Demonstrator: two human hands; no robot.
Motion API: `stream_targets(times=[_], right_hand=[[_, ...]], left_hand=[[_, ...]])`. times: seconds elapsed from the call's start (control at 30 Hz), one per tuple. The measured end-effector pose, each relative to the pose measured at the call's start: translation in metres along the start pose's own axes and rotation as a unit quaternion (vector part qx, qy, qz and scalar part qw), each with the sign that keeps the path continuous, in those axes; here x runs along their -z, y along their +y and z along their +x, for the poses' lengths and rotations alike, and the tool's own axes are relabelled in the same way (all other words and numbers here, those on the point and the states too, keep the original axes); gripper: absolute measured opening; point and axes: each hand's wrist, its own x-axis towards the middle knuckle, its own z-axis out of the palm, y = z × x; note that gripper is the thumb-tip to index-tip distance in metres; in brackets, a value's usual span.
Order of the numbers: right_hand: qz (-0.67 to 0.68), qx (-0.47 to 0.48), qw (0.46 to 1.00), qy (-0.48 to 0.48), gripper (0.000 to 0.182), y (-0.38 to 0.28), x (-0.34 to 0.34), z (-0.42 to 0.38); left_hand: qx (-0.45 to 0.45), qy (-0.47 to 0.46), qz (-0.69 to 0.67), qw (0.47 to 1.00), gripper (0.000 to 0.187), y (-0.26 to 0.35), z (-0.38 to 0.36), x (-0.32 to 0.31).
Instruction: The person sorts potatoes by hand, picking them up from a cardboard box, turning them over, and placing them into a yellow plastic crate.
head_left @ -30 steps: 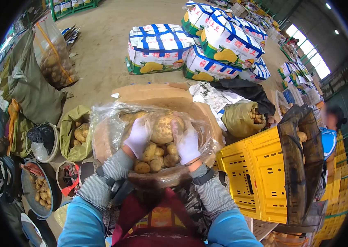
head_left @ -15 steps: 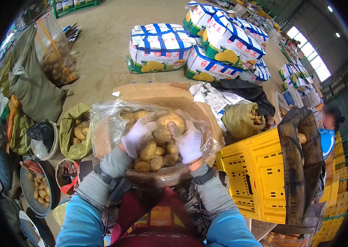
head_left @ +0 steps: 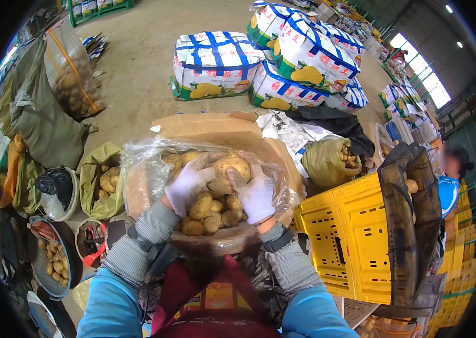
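Between my two gloved hands is a large potato, held just above the box. My left hand grips its left side, with fingers reaching over the far edge. Around the right side curls my right hand, its thumb lying across the potato's front. Both gloves are white, with dirty fingers. Beneath them, smaller potatoes lie in a cardboard box lined with clear plastic. Part of the pile is hidden by my hands.
A yellow crate stands at my right, near a green sack of potatoes. Left are another green sack, a white bucket and a blue tub of potatoes. Printed bags are stacked ahead. A person is at far right.
My hands keep their hold on the large potato, with almost no movement. The whole view has shifted slightly to the left. At the far left edge, a person's clothing has changed position.
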Motion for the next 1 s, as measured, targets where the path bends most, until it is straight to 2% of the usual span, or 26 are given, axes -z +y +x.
stream_targets(times=[0.13,0.27,0.37,0.43,0.53,0.63,0.77,0.87,0.93,1.0], right_hand=[[0.015,0.007,1.0,0.001,0.046,0.007,-0.005,-0.001],[0.033,-0.008,0.999,0.007,0.058,-0.004,0.004,0.004],[-0.001,-0.022,1.0,-0.001,0.059,-0.005,0.004,0.002],[-0.038,-0.049,0.998,-0.025,0.06,-0.006,0.002,0.0],[0.048,-0.001,0.999,0.006,0.057,0.005,-0.001,0.002],[0.123,-0.016,0.992,-0.003,0.049,0.004,0.006,0.006],[0.151,-0.028,0.988,0.01,0.041,0.004,0.014,0.009],[0.206,-0.041,0.978,0.004,0.038,0.0,0.017,0.008],[0.262,-0.046,0.964,0.003,0.038,-0.006,0.018,0.008],[0.273,-0.062,0.96,-0.001,0.04,0.002,0.017,0.007]], left_hand=[[0.023,0.029,0.01,0.999,0.052,-0.005,0.003,0.004],[0.039,0.033,-0.064,0.997,0.054,0.0,-0.001,-0.002],[0.016,0.051,0.036,0.998,0.053,-0.01,0.005,-0.001],[0.024,0.058,0.047,0.997,0.052,-0.009,0.003,-0.002],[0.019,0.054,-0.004,0.998,0.05,-0.001,-0.001,-0.003],[0.036,0.068,-0.064,0.995,0.046,0.011,-0.006,-0.011],[0.066,0.062,-0.102,0.991,0.043,0.021,-0.01,-0.016],[0.004,0.0,-0.053,0.999,0.047,0.013,-0.008,-0.01],[-0.057,-0.061,0.136,0.987,0.05,0.004,-0.002,-0.003],[-0.082,-0.097,0.243,0.962,0.053,0.0,0.001,0.002]])
